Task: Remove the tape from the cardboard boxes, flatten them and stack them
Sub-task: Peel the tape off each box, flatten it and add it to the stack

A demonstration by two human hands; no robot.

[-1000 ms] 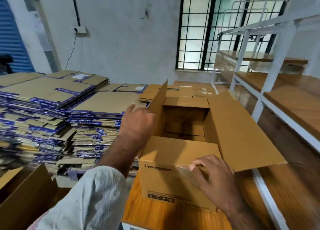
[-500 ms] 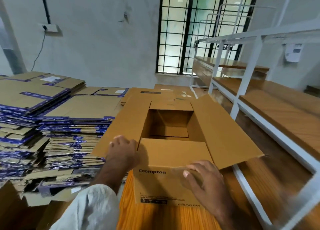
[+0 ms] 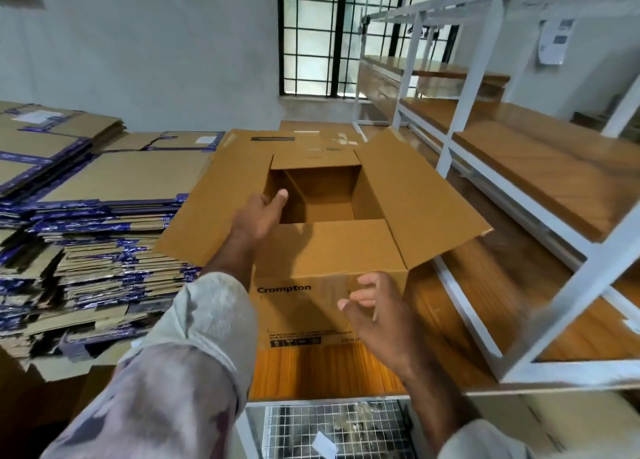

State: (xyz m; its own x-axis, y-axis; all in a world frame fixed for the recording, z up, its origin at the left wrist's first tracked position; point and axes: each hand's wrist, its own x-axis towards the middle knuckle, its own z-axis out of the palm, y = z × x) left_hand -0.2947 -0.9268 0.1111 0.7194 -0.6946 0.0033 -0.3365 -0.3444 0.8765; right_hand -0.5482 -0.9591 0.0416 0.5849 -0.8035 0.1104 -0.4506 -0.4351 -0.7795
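Cardboard box (image 3: 329,261) upright on wooden bench (image 3: 325,368), top flaps splayed, cavity exposed. Left hand (image 3: 258,212) over near-left rim, fingers loose, gripping nothing, likely heading for inner tape. Right hand (image 3: 375,306) against front wall, fingers half-curled, apparently bracing; grasp unclear. Flattened stacks (image 3: 97,223) just left, handy for adding.

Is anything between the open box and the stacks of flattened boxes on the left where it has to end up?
Nothing visible does. The box stands on the wooden shelf, its left flap already reaching over the nearest stack. Only the left hand, at the box's open top, is on that side; the right hand is at the front.
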